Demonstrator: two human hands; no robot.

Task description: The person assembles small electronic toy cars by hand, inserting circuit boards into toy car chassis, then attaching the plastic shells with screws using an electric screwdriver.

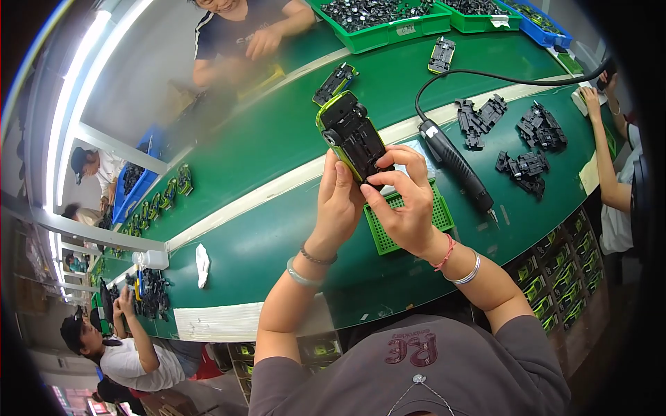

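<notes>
Abv bench | L hand (part hid) gripping toy car | R hand pinching end

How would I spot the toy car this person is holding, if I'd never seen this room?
Find the long green worktable, then the person's left hand and right hand raised over it mid-picture. Between them is the toy car, its black underside showing, edged in lime green. Unlike the similar cars lying on the worktable beyond, this one is held up in the hands.
</notes>
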